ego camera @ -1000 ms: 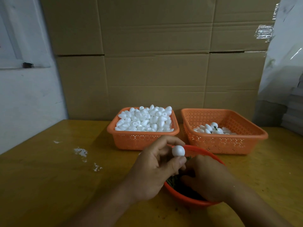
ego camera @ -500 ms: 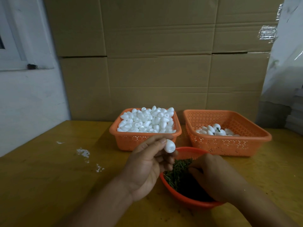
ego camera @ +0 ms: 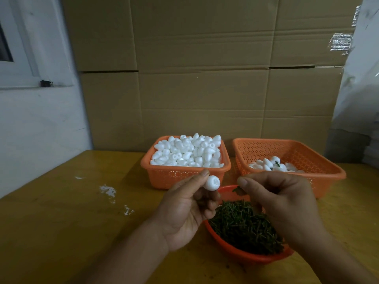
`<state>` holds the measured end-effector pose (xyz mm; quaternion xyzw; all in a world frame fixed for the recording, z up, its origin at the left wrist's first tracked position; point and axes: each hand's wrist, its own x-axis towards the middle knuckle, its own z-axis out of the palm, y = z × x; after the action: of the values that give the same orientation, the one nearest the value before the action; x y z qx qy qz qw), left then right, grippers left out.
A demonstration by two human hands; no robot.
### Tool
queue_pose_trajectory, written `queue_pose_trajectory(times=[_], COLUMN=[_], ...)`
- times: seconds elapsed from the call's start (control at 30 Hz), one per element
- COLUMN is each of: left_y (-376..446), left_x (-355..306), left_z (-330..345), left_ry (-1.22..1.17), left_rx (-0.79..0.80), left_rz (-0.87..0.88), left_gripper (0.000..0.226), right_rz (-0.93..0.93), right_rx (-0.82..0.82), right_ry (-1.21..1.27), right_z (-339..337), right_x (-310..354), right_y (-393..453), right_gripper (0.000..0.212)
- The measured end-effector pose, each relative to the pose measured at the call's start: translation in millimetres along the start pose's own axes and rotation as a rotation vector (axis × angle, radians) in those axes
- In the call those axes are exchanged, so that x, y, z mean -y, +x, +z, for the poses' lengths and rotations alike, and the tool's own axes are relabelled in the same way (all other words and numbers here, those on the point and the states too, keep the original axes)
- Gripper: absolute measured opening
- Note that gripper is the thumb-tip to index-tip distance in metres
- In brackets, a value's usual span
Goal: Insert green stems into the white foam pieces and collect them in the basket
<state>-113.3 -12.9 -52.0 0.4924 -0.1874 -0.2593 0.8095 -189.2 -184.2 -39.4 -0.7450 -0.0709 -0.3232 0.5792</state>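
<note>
Hands (ego camera: 185,203) pinch rounded foam piece (ego camera: 211,182) (matte).

On the desk (ego camera: 61,222), two baskets stand side by side before stacked cartons (ego camera: 205,78): the left basket (ego camera: 184,178) heaped with foam pieces (ego camera: 187,151), the right basket (ego camera: 320,171) holding a few. Nearer, a bowl (ego camera: 246,256) of stems (ego camera: 242,224) sits between both hands.

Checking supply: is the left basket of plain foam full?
Full: white foam pieces are heaped above the left basket's rim.
</note>
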Motion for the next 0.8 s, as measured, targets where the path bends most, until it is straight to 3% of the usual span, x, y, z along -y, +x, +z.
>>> queue_pose_trajectory(times=[0.23, 0.8], left_y=[0, -1], left_x=[0, 3], left_z=[0, 0], left_ry=[0.014, 0.074], left_rx=[-0.007, 0.002], left_rz=[-0.002, 0.004], left_gripper=[0.023, 0.027], right_rz=[0.055, -0.100], right_rx=[-0.001, -0.081], right_ry=[0.232, -0.017], right_z=[11, 21], right_x=[1, 0], right_y=[-3, -13], right_gripper=[0.014, 0.011])
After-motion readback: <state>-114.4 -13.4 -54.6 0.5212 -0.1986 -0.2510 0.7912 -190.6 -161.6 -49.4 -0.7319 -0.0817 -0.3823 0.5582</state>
